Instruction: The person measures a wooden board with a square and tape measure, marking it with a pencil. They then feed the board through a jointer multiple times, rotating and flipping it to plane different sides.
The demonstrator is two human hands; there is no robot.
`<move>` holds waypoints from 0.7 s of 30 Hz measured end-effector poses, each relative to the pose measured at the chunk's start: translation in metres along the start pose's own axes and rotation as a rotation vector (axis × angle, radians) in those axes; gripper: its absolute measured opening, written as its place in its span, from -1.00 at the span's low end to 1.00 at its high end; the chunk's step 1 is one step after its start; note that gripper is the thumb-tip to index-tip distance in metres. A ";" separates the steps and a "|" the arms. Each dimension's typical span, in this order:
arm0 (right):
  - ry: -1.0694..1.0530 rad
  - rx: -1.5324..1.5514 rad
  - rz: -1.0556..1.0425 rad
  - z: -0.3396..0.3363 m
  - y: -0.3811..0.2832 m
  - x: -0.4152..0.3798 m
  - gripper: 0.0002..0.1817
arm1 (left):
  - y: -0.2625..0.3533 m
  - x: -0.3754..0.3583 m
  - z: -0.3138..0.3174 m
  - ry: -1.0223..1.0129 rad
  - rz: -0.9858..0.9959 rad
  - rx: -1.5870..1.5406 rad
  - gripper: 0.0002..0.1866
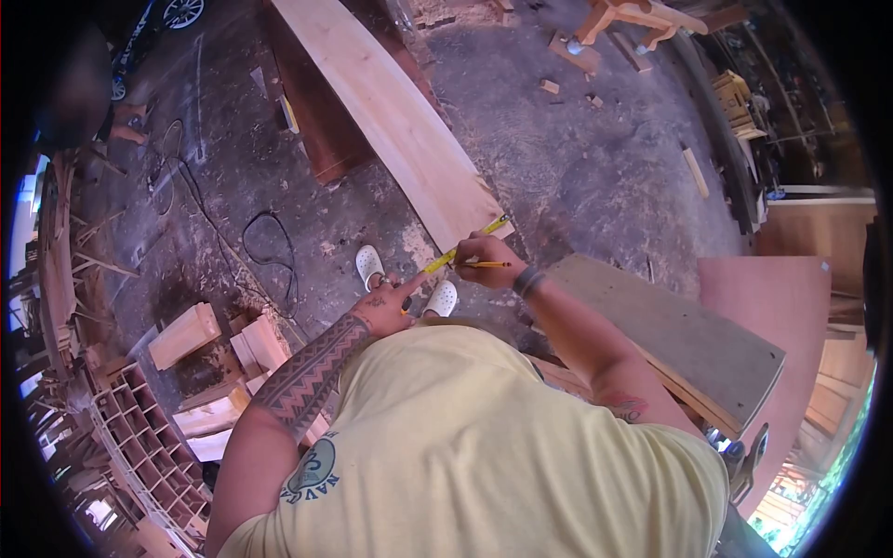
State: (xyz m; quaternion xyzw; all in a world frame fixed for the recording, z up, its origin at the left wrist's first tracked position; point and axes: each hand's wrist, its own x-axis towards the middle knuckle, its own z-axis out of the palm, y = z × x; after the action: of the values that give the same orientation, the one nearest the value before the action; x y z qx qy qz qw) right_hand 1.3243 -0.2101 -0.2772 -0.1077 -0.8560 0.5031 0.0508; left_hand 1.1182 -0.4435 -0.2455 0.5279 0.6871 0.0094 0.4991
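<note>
In the head view, the left hand (381,311) grasps the tape measure (437,264), apparently keeping it straight across the plank's (383,112) near end; the right hand's (491,249) curled fingers clasp a pencil (488,264), seemingly steadying the tape.

- a pale yellow short-sleeved t-shirt (521,456) is covering the torso
- a dark green round emblem (313,462) is showing on its left side, lettering (321,487) beside it reading "nav", the rest being unclear
- zigzag tattoo bands (312,383) are patterning the left forearm (346,339)
- a small tattoo (376,300) is marking the left hand (382,310)
- another tattoo (627,406) is decorating the right arm (595,353)
- a dark wristband (529,281) is circling the right wrist
- white clogs (367,260) are being worn
</note>
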 end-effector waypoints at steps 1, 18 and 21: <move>-0.002 -0.002 0.011 0.000 0.000 0.000 -0.87 | 0.001 -0.001 -0.001 -0.007 -0.004 -0.004 0.12; 0.018 -0.017 0.053 0.002 0.002 0.000 -0.87 | -0.004 0.000 0.004 0.011 0.017 -0.002 0.12; 0.025 -0.019 0.054 0.003 0.005 0.000 -0.88 | -0.004 -0.001 0.003 0.008 0.015 0.005 0.13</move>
State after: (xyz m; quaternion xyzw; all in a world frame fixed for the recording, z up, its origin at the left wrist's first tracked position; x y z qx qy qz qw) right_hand 1.3246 -0.2105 -0.2837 -0.1374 -0.8567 0.4949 0.0469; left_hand 1.1176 -0.4473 -0.2482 0.5343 0.6850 0.0135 0.4950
